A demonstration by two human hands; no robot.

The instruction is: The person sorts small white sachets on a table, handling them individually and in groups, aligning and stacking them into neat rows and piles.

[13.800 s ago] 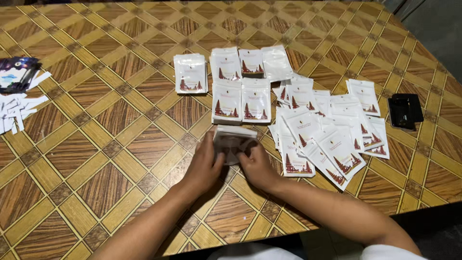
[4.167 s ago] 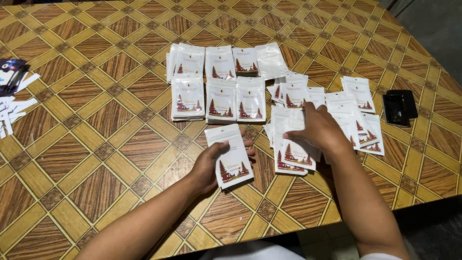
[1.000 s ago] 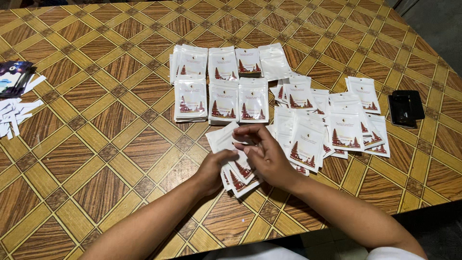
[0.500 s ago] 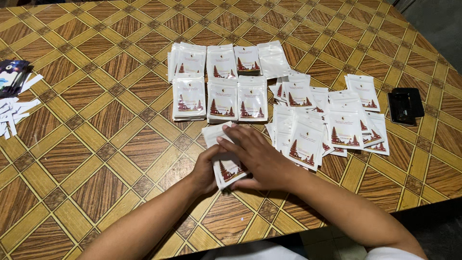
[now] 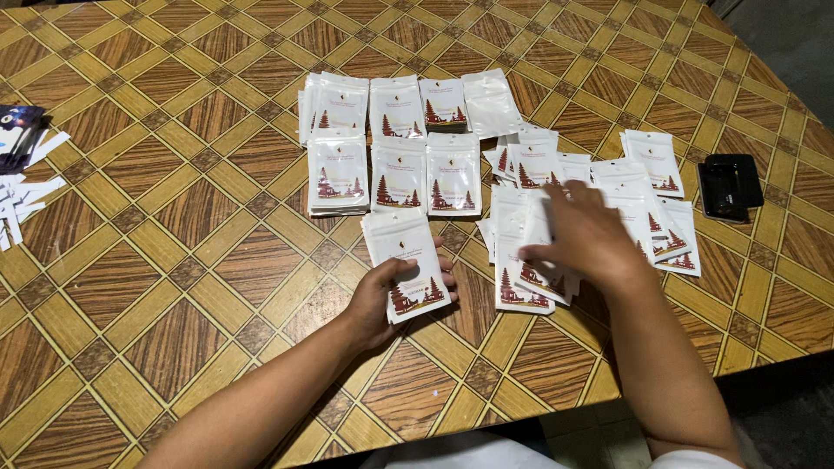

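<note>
While clasping a small stack of white pouches (image 5: 407, 260) low over the surface (image 5: 156, 260), holds the left hand (image 5: 375, 304) at lower centre, with the thumb laid across the printed face and the fingers (image 5: 446, 266) curled round the right edge from beneath. Grips firmly, closed on the stack, which is tilted slightly with its top towards the far side. Shows a dark red tree-and-temple print on the lower part of the top pouch.

Lays the right hand (image 5: 586, 234) palm down on the loose pile of pouches (image 5: 519, 300), just to the right of the held stack. Bends the fingers (image 5: 532, 254) onto the overlapping pouches at the pile's left edge. Touches them for certain. Cannot tell whether one is actually pinched or merely pressed, as the hand covers the contact.

Beyond both hands, sets out sorted stacks of pouches (image 5: 398, 178) in two neat rows, side by side and close together, all face up apart from a blank one at the far right of the back row. To the right of the pile, places a flat black case (image 5: 728, 184) alone near the surface's edge, well apart from the hands. At the far left edge, scatters white paper strips (image 5: 22, 204) beside a dark packet (image 5: 17, 137), partly cut off by the frame.

Covers the surface throughout with a pattern of brown wood-grain squares and yellow bands.
</note>
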